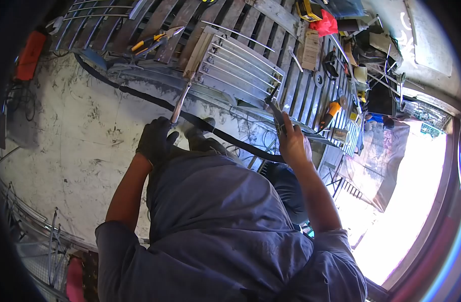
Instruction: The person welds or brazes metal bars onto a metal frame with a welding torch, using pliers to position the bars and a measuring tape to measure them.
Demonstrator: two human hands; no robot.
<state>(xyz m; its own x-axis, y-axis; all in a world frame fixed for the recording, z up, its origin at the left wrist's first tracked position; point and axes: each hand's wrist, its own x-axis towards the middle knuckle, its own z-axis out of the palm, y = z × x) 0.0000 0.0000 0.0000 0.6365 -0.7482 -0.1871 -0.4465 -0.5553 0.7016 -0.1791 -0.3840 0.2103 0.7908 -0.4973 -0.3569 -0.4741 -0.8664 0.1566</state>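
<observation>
My left hand [157, 141], in a dark glove, is closed around the lower end of a shiny metal tube [180, 103]. The tube slants up to the near left corner of a metal frame with parallel rods [240, 63], which lies on the slatted bench. My bare right hand [294, 143] grips a dark welding torch [277, 113], its bent head close to the frame's near right corner. A black sleeved cable [225, 137] crosses in front of my body and ends out of sight near my right wrist.
On the slatted wooden bench [165, 17] lie yellow-handled pliers [160, 38], an orange power tool [330, 115], grinding discs [318, 79] and a red cloth [324, 23]. An orange-red box [30, 55] is at far left. Bright daylight enters through an opening on the right.
</observation>
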